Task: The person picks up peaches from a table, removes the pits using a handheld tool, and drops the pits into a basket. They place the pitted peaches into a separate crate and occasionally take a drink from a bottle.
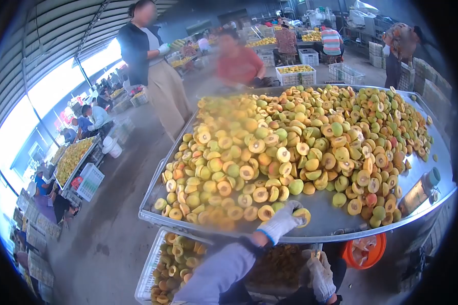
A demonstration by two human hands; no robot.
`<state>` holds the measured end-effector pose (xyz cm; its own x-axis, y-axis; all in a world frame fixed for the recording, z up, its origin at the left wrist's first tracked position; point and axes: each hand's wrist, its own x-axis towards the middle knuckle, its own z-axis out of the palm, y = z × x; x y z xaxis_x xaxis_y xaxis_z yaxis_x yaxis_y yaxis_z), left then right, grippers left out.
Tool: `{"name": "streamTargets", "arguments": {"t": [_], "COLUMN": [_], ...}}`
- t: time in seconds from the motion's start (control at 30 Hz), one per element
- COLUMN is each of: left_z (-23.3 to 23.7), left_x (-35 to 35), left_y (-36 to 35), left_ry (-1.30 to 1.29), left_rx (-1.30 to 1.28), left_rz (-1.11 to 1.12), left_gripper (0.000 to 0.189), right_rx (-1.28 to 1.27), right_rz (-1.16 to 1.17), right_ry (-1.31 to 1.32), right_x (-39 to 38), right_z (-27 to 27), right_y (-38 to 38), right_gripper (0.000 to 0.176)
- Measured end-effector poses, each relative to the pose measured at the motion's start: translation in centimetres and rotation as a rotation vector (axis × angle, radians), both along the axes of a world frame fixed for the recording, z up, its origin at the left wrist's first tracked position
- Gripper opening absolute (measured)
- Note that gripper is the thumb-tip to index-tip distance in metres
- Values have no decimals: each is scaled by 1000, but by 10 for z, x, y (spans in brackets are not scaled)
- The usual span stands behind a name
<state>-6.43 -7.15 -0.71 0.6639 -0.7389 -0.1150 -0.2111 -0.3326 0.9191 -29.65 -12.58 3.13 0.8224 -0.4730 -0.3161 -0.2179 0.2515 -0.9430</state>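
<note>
My left hand (285, 223), in a white knit glove under a lavender sleeve, reaches over the near edge of the metal table (320, 229). Its fingers are closed on a yellow peach (303, 217). Just below that edge is my right hand (321, 279), also gloved, with its fingers curled; what they hold, if anything, I cannot make out. Halved peaches (259, 194) with brown centres lie heaped with greenish whole-looking ones across the tabletop. Under the table's near edge, a white crate (146, 277) holds more peach halves, partly hidden by my left forearm.
An orange bucket (364, 251) stands below the table at right. A jar (420, 192) lies near the table's right edge. Across the table sits a person in red (239, 66); another stands at left (150, 56). Behind are crates (296, 76) and other workers. A blurry smear covers the heap's left part.
</note>
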Motion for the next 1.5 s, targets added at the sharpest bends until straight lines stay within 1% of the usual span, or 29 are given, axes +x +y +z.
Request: {"name": "streamTargets", "arguments": {"t": [0.03, 0.13, 0.17, 0.2, 0.23, 0.27, 0.33, 0.4, 0.43, 0.53, 0.57, 0.67, 0.77, 0.87, 0.93, 1.07, 1.13, 1.17, 1.2, 1.23, 1.27, 1.33, 1.37, 1.4, 1.47, 1.5], "left_z": [10, 48, 55, 63, 76, 91, 111, 128, 121, 92, 89, 87, 96, 85, 81, 96, 91, 89, 91, 97, 98, 100, 102, 104, 109, 105], "left_x": [-9, -38, -42, -44, -50, -54, -61, -72, -71, -84, -90, -102, -114, -122, -128, -147, -147, -146, -145, -143, -143, -146, -147, -148, -151, -150], "left_y": [10, 52, 69, 84, 95, 104, 119, 133, 142, 152, 151, 151, 153, 154, 152, 144, 148, 150, 150, 149, 147, 142, 140, 138, 134, 136], "left_ry": [202, 717, 824, 934, 933, 927, 554, 418, 533, 785, 814, 812, 898, 789, 722, 510, 490, 480, 390, 300, 231, 113, 131, 150, 331, 201], "left_rx": [-67, -429, -483, -533, -591, -654, -446, -230, -267, -615, -643, -675, -690, -656, -629, -530, -500, -488, -448, -409, -389, -366, -374, -382, -417, -423], "left_rz": [43, 82, 87, 95, 58, 24, 129, 299, 257, 286, 283, 333, 308, 315, 334, 391, 360, 343, 299, 255, 239, 239, 257, 274, 321, 266], "left_gripper": [54, 46, 44, 42, 41, 41, 42, 35, 35, 41, 51, 51, 51, 50, 49, 45, 44, 43, 43, 44, 44, 45, 44, 44, 43, 43], "right_rx": [22, 33, 36, 21, 38, -47, -183, -229, -85, -235, -308, -536, -646, -762, -767, -851, -817, -752, -689, -575, -459, -283, -193, -130, -15, 36], "right_rz": [-3, 35, 56, 83, 97, 171, 212, 238, 256, 322, 329, 324, 234, 229, 243, 291, 343, 368, 391, 413, 434, 498, 527, 501, 460, 445], "right_ry": [-14, -80, -96, -58, -73, -7, -36, -68, -26, 65, 53, 69, -32, 1, 39, 122, 13, 22, 33, 106, 178, 205, 216, 157, 73, 45], "right_x": [0, -1, -1, 1, -1, 0, -1, 1, 4, 9, 9, 9, 7, 5, 3, -1, -5, -7, -8, -9, -9, -8, -8, -9, -13, -15], "right_z": [-3, -7, 2, 21, 23, 32, 28, 44, 53, 55, 57, 54, 50, 52, 54, 51, 55, 56, 56, 55, 54, 56, 57, 54, 48, 45], "right_y": [2, 12, 17, 23, 28, 30, 37, 53, 59, 72, 75, 83, 93, 98, 101, 107, 105, 104, 103, 104, 104, 95, 93, 93, 95, 95], "right_gripper": [29, 28, 28, 28, 29, 31, 33, 36, 38, 39, 39, 38, 35, 33, 32, 36, 40, 42, 43, 44, 45, 46, 46, 45, 44, 43]}}
